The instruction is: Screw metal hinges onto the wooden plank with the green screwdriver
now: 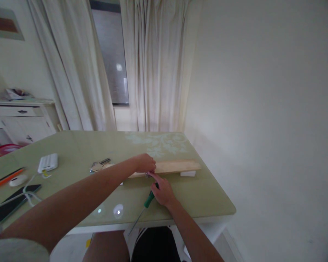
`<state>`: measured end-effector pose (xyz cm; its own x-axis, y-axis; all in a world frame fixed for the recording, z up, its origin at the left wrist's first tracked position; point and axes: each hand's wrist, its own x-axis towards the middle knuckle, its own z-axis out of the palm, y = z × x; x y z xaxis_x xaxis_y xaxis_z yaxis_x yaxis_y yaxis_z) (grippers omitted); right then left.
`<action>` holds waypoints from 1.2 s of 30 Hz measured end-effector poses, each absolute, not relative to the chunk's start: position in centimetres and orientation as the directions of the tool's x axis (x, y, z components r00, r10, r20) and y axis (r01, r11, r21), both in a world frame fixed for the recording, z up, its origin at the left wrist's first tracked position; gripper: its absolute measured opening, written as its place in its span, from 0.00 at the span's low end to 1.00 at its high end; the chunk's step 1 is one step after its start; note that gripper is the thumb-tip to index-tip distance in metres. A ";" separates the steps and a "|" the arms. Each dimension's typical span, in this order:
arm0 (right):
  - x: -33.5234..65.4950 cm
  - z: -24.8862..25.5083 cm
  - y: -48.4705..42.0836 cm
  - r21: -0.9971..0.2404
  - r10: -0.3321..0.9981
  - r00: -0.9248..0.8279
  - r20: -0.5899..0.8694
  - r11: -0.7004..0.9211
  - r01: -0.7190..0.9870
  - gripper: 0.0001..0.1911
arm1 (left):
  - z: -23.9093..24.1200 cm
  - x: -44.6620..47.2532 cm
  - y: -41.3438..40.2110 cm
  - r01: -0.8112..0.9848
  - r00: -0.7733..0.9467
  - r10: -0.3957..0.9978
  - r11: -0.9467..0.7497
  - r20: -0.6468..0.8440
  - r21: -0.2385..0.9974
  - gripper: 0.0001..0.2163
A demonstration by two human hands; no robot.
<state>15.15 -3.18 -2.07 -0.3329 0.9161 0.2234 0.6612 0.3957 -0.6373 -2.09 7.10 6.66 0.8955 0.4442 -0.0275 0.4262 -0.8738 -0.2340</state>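
Note:
A pale wooden plank [177,166] lies across the green table [79,145], raised on a small white block [187,174] at its right end. My left hand [145,162] rests curled on the plank's near edge, fingers pressed onto a small metal piece [147,175]. My right hand [162,191] sits just below it, closed around a green-handled screwdriver [149,200] whose shaft points back toward the table's front edge, while its forefinger reaches up to the metal piece.
A white box [47,162], a dark phone [13,202] with a white cable, an orange pencil [5,178] and a white oval object [18,180] lie at the left. Metal hardware [100,165] sits behind my left arm. A white dresser [22,120] and curtains [153,65] stand beyond.

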 end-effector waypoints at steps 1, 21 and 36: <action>15.1 -2.0 -3.2 -0.634 0.917 -0.331 0.223 0.394 0.665 0.31 | 6.8 -1.9 6.9 0.433 0.890 0.454 -0.870 -0.040 -0.236 0.05; 14.7 -2.6 -3.3 -0.534 0.919 -0.335 0.206 0.393 0.749 0.32 | 6.4 -0.5 5.2 0.415 0.891 0.453 -0.823 -0.008 -0.389 0.03; 14.7 -2.8 -3.2 -0.515 0.922 -0.336 0.192 0.386 0.766 0.34 | 6.2 -0.5 4.5 0.496 0.840 0.542 -0.753 0.020 -0.433 0.05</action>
<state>14.70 -3.21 -2.77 -0.3358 0.9221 0.1922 0.7655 0.3860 -0.5148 -0.50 4.45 6.23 0.8403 0.5418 0.0200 0.4957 -0.7528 -0.4332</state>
